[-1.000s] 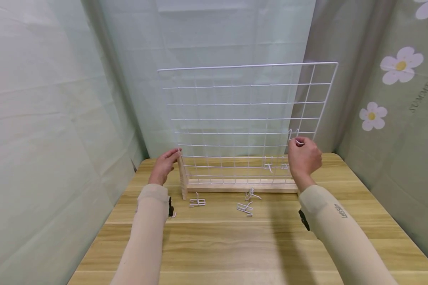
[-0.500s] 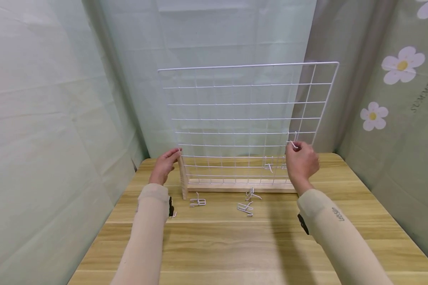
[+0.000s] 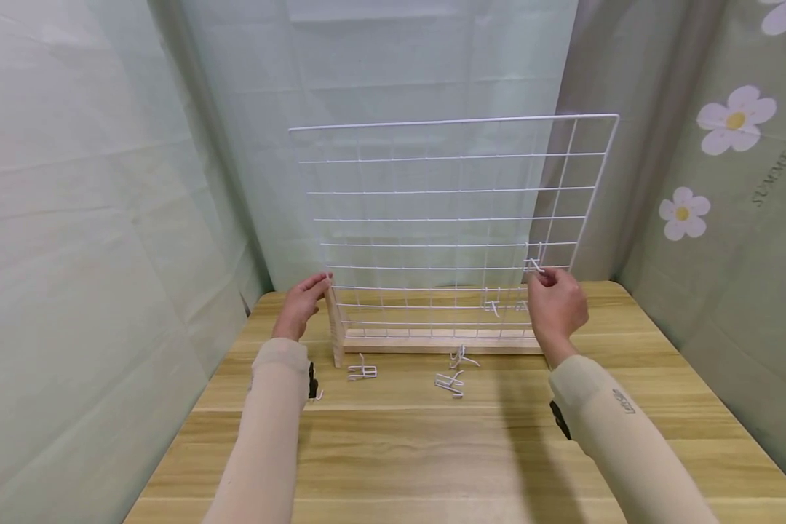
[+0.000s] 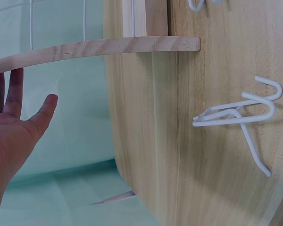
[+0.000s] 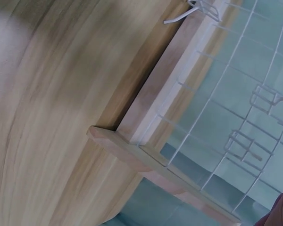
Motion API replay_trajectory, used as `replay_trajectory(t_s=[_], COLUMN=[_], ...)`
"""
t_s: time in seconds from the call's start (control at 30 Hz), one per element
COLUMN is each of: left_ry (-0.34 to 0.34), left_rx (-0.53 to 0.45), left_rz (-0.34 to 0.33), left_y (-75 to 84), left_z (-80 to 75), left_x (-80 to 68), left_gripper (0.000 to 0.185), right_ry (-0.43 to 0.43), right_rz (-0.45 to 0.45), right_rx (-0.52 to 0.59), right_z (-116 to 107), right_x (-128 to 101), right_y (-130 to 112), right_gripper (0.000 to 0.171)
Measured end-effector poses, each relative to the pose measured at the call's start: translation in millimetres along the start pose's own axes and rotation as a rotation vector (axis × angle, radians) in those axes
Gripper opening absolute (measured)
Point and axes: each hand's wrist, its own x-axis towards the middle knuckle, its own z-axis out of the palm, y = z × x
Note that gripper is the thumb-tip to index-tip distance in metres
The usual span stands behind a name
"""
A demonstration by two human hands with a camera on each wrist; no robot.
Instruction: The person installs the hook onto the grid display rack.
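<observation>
A white wire grid panel (image 3: 458,191) stands upright in a light wooden base (image 3: 432,340). In the head view, my right hand (image 3: 559,306) pinches the prong end of a white wire hook (image 3: 532,265), which hangs from a crossbar at the panel's right side. Over at the left, my left hand (image 3: 299,306) touches the upper end of the wooden side piece (image 3: 335,327). In the left wrist view its visible fingers (image 4: 14,92) are straight against that wood. The right wrist view catches only a sliver of the right hand (image 5: 279,212) at its corner.
Two more hooks hang low on the grid, a left one (image 3: 492,307) and one partly behind the right hand. Loose hooks lie on the wooden table (image 3: 406,451): one at left (image 3: 363,371), two in the middle (image 3: 449,383), another beside the left wrist (image 3: 319,395). Cloth (image 3: 105,218) surrounds it.
My right hand has brought the hook down and left onto the grid, then slid its fingers lower, so more of the hook shows. My left hand has stayed at the side piece.
</observation>
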Motion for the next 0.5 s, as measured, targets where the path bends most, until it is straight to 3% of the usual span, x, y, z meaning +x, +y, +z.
replay_trajectory(t_s=[0.5], left_ry=[-0.004], left_rx=[0.006], left_rz=[-0.007], left_y=[-0.6], left_z=[0.0], left_x=[-0.2], left_gripper=[0.048], right_ry=[0.057], right_rz=[0.019], right_rx=[0.02], right_z=[-9], right_x=[8], right_y=[16], right_gripper=[0.028])
